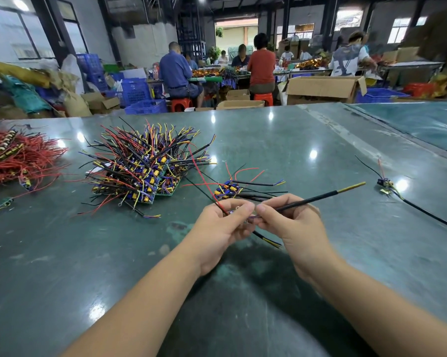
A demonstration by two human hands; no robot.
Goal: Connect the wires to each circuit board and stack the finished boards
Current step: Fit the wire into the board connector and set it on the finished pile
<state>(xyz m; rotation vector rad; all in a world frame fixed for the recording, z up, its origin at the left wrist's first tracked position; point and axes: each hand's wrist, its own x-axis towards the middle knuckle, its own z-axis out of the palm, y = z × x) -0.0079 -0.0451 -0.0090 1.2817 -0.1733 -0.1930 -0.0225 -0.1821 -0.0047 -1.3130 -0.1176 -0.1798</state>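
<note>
My left hand (223, 222) and my right hand (292, 222) meet above the table's near middle. Between their fingertips sits a small circuit board (245, 215), mostly hidden, with a red wire running up and left from it. My right hand pinches a black sheathed cable (320, 198) with a yellow tip that points up and right. Just beyond the hands lies a small stack of wired boards (228, 190). A big pile of boards with coloured wires (145, 166) stands to the left.
A bundle of red wires (18, 155) lies at the far left of the green table (268, 140). A single board with a long black cable (386, 184) rests at the right. People sit at benches beyond the table, among boxes and blue crates.
</note>
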